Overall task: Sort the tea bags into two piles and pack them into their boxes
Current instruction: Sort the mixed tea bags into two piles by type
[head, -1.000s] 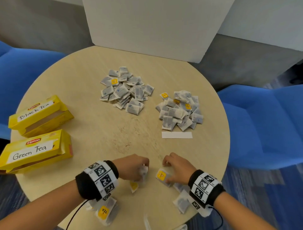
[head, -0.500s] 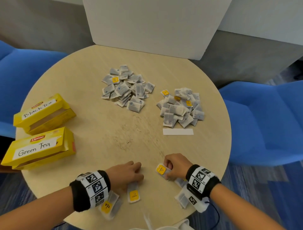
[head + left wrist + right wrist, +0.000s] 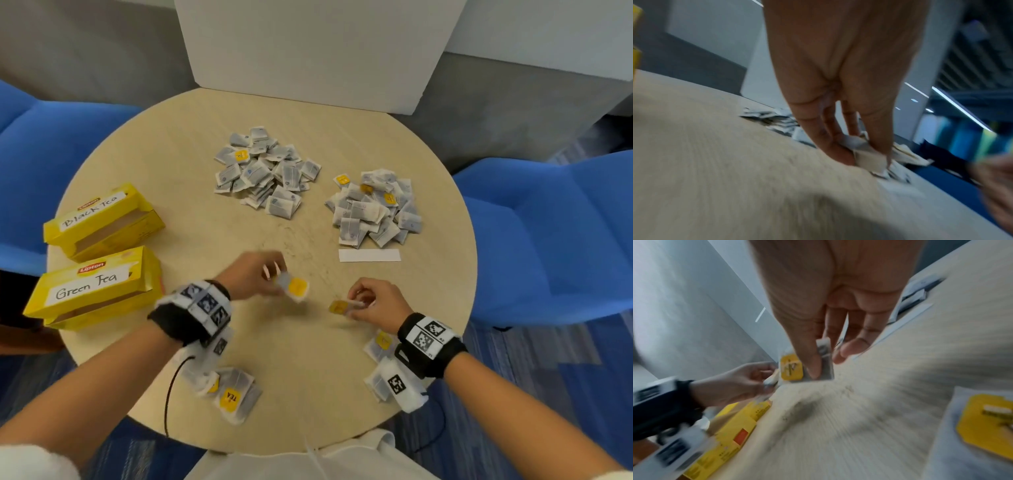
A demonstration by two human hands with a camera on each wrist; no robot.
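Observation:
Two piles of tea bags lie at the far side of the round table (image 3: 171, 164): a left pile (image 3: 265, 173) and a right pile (image 3: 375, 209). My left hand (image 3: 267, 277) is raised over the table's middle and pinches a tea bag with a yellow tag (image 3: 295, 287) (image 3: 869, 154). My right hand (image 3: 371, 303) holds another yellow-tagged tea bag (image 3: 340, 307) (image 3: 797, 368) between thumb and fingers, low over the table. Loose tea bags lie near the front edge under my left wrist (image 3: 233, 394) and by my right wrist (image 3: 380, 346).
Two open yellow boxes lie at the table's left, labelled Black Tea (image 3: 99, 219) and Green Tea (image 3: 96, 287). A white paper strip (image 3: 370, 255) lies in front of the right pile. Blue chairs (image 3: 555, 240) flank the table; a white panel (image 3: 308, 51) stands behind it.
My left hand has picked up a yellow-tagged tea bag near the front edge and moved it forward toward the piles. The right hand has lifted a little with its tea bag.

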